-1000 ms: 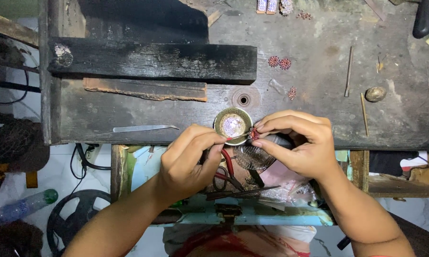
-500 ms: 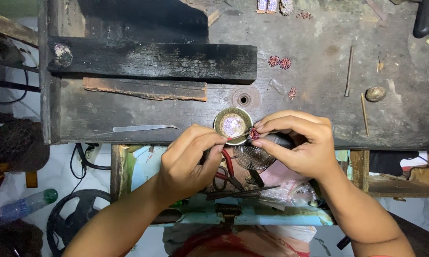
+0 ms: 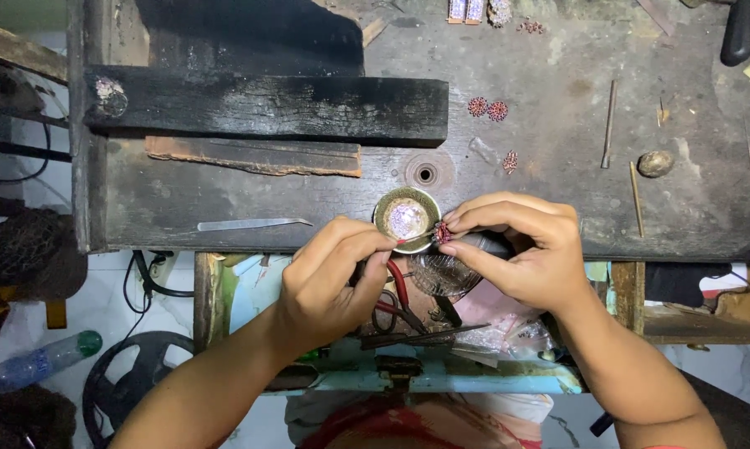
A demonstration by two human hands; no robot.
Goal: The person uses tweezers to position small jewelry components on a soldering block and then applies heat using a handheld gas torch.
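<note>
While both hands meet at the near edge of the scarred wooden workbench, the step in hand appears to be fine setting work on a small red-beaded ornament. A charred black wooden block lies along the far left of the bench, with a rust-coloured slab just in front of it and a flat metal blade nearer the edge. The right hand has thumb and fingertips closed together on the ornament, holding it just beside a small brass bowl that sits at the near edge. The left hand is pinched shut on a thin tool whose tip reaches the ornament; the tool's kind cannot be told. Three similar red clusters lie farther in, near the block's right end. Judging by this, the next move calls for a steady pinch and a very small, precise motion of the tool tip.
</note>
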